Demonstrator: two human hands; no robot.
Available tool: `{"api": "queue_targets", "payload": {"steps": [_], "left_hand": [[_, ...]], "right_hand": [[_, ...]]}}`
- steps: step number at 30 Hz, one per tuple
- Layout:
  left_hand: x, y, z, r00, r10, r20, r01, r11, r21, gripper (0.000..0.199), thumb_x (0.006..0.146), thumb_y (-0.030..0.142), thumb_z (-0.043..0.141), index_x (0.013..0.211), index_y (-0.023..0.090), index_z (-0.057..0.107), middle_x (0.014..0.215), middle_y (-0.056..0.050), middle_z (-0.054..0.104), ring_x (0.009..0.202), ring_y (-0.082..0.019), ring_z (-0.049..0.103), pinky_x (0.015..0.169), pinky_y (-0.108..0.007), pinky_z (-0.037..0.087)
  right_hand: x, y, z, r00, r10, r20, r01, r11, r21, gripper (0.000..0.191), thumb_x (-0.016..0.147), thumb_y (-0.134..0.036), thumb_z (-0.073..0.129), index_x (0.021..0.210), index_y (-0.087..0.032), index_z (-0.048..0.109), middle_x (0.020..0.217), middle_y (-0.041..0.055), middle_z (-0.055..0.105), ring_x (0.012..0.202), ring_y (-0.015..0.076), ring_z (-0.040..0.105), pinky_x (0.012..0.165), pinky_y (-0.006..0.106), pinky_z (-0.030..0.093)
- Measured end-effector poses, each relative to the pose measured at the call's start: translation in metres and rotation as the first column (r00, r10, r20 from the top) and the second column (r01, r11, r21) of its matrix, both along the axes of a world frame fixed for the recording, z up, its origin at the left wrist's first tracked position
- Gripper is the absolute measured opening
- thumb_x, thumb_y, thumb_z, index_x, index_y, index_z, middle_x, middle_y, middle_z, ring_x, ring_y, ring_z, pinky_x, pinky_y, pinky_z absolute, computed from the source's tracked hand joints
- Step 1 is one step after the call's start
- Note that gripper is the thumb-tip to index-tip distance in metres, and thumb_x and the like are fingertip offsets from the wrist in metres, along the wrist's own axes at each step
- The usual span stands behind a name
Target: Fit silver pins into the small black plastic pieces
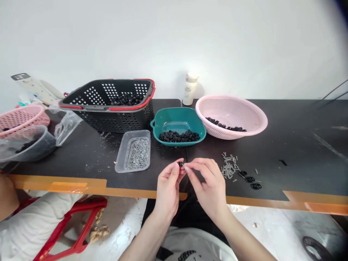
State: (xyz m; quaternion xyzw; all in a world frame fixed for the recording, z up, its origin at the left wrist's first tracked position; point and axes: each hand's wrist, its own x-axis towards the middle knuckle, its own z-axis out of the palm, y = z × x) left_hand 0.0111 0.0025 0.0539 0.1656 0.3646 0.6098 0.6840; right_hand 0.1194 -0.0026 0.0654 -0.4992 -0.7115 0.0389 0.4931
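My left hand pinches a small round black plastic part between thumb and fingers, just above the table's front edge. Close against it, my right hand has thumb and forefinger together on what looks like a thin metal pin, mostly hidden by the fingertips. Right of my hands lies a loose pile of metal pins. Beside that pile are a few black parts, some with pins by them. Straight ahead, a teal basin holds many small black parts.
A clear plastic tub of metal pins stands left of the basin. Behind it is a black basket with red handles. A pink colander and a white bottle stand at the back. Another person's leg is at left near a red stool.
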Motion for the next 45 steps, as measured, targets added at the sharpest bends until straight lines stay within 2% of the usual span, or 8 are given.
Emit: {"api": "queue_targets", "payload": {"steps": [5,9,22,30,34,38,41,45], "left_hand": [[-0.003,0.000,-0.007,0.982,0.039,-0.185,-0.034,0.999,0.033,0.026,0.069,0.038,0.080,0.085,0.018,0.077,0.093,-0.006,0.075,0.081,-0.013,0.067,0.077,-0.021,0.054],[-0.004,-0.001,-0.012,0.958,0.034,-0.285,-0.017,0.998,0.062,0.022,0.075,0.038,0.076,0.087,0.020,0.078,0.096,-0.006,0.075,0.088,-0.015,0.067,0.082,-0.024,0.053],[-0.008,-0.006,-0.009,0.955,0.012,-0.298,0.011,0.997,0.076,0.017,0.077,0.035,0.074,0.084,0.020,0.078,0.097,-0.006,0.076,0.088,-0.016,0.068,0.082,-0.024,0.054],[-0.015,-0.014,-0.007,0.946,-0.088,-0.313,0.115,0.991,0.069,0.024,0.075,0.034,0.075,0.092,0.018,0.078,0.099,-0.009,0.075,0.090,-0.021,0.069,0.087,-0.033,0.054],[-0.019,-0.020,-0.008,0.905,-0.039,-0.423,0.091,0.991,0.103,0.022,0.070,0.030,0.080,0.090,0.020,0.079,0.087,-0.005,0.076,0.083,-0.018,0.068,0.082,-0.029,0.053],[-0.021,-0.028,-0.012,0.943,-0.027,-0.331,0.049,0.997,0.057,0.024,0.063,0.031,0.084,0.083,0.019,0.079,0.089,-0.007,0.076,0.080,-0.018,0.067,0.078,-0.028,0.054],[-0.020,-0.037,-0.016,0.966,-0.094,-0.242,0.101,0.995,0.017,0.029,0.062,0.036,0.085,0.080,0.015,0.078,0.080,-0.008,0.075,0.069,-0.015,0.066,0.071,-0.027,0.055],[-0.014,-0.045,-0.021,0.965,-0.183,-0.185,0.185,0.983,-0.006,0.030,0.065,0.041,0.082,0.070,0.012,0.076,0.064,-0.004,0.068,0.059,-0.009,0.058,0.064,-0.020,0.052]], "right_hand": [[0.006,-0.003,0.004,0.994,0.020,0.105,-0.014,0.998,-0.064,0.006,0.092,-0.015,0.057,0.093,-0.016,0.063,0.091,0.0063,0.064,0.084,0.0216,0.056,0.073,0.035,0.041],[0.010,-0.005,0.005,0.991,0.051,0.127,-0.039,0.995,-0.095,0.006,0.093,-0.015,0.056,0.092,-0.016,0.062,0.091,0.0060,0.064,0.084,0.0213,0.056,0.074,0.035,0.039],[0.010,-0.007,0.003,0.993,0.110,0.046,-0.103,0.986,-0.134,0.006,0.094,-0.014,0.055,0.093,-0.018,0.060,0.090,0.0046,0.062,0.083,0.0201,0.055,0.074,0.035,0.041],[0.013,-0.013,0.004,0.992,0.076,0.105,-0.062,0.990,-0.125,0.007,0.094,-0.017,0.053,0.094,-0.019,0.060,0.091,0.0061,0.063,0.084,0.0217,0.057,0.074,0.036,0.043],[0.010,-0.021,0.008,0.981,0.093,0.172,-0.080,0.994,-0.080,0.009,0.093,-0.014,0.053,0.091,-0.018,0.060,0.088,0.0058,0.063,0.081,0.0211,0.057,0.073,0.036,0.042],[0.003,-0.033,0.008,0.978,0.074,0.195,-0.062,0.996,-0.063,0.010,0.094,-0.014,0.052,0.090,-0.018,0.061,0.087,0.0053,0.064,0.079,0.0207,0.056,0.072,0.036,0.041],[0.002,-0.040,0.002,0.983,0.076,0.170,-0.064,0.995,-0.073,0.011,0.094,-0.015,0.052,0.091,-0.018,0.061,0.087,0.0055,0.065,0.080,0.0209,0.058,0.072,0.036,0.042],[0.008,-0.046,-0.009,0.991,0.126,0.054,-0.119,0.986,-0.119,0.011,0.093,-0.016,0.056,0.088,-0.021,0.065,0.084,0.0028,0.066,0.078,0.0190,0.060,0.072,0.034,0.044]]}}
